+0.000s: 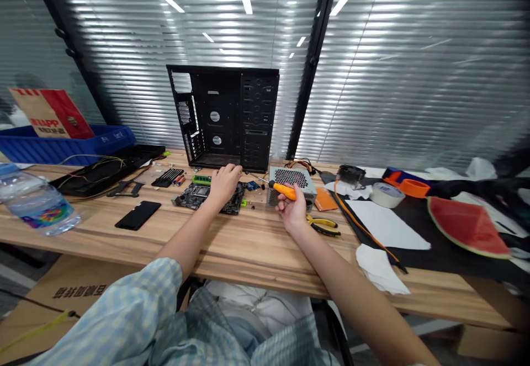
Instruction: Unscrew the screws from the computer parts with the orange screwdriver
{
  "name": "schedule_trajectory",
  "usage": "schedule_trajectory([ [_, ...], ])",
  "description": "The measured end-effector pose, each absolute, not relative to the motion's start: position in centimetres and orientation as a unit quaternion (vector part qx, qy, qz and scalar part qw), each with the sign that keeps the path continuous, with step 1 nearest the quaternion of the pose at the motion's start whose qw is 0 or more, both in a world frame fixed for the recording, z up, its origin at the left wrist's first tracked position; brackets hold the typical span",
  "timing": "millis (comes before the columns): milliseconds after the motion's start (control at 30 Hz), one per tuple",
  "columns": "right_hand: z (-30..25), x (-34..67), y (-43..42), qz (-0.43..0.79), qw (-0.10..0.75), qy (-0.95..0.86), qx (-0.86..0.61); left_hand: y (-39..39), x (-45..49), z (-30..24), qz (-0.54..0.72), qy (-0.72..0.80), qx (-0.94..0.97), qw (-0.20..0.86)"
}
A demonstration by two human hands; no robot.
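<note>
My right hand (292, 206) is closed around an orange-handled screwdriver (284, 190), fingers wrapped firmly on the handle. The steel shaft points left, over the table and toward a small blue circuit board (251, 185). The hand sits just in front of a power supply unit (291, 181) with a perforated grille, and colored wires (300, 164) run from behind that unit.

My left hand (226, 184) is curled, palm down, over the far edge of a motherboard (202, 199). I see nothing held in it, but I cannot tell how far the fingers are closed or whether they touch the board. A green memory module (202, 179) lies just beyond the motherboard.

Behind them, an upright black PC case (219, 117) stands on the wooden table (265, 258), stripped to its frame. Yellow-handled pliers (323, 226) lie near my right wrist. Also on the table are a black panel (138, 215), a water bottle (37, 200) on its side, and a blue plastic crate (66, 145). To the right are a roll of tape (386, 195) and a watermelon slice (467, 227).
</note>
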State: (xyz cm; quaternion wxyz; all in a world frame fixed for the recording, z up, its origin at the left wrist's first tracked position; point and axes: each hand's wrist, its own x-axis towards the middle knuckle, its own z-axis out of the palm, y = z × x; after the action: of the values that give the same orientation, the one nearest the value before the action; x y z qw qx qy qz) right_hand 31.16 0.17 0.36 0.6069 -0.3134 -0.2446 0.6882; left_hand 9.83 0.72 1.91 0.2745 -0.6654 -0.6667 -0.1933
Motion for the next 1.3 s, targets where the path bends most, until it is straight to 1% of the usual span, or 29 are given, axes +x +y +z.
schedule_trajectory([
  [733, 0.55, 31.17, -0.1, 0.699, 0.597, -0.249, -0.305, 0.49, 10.1, 2.06, -0.204, -0.669, -0.677, 0.23],
  [1300, 0.69, 31.22, -0.23, 0.705, 0.591, -0.243, -0.308, 0.48, 10.19, 2.11, -0.207, -0.667, -0.677, 0.234],
])
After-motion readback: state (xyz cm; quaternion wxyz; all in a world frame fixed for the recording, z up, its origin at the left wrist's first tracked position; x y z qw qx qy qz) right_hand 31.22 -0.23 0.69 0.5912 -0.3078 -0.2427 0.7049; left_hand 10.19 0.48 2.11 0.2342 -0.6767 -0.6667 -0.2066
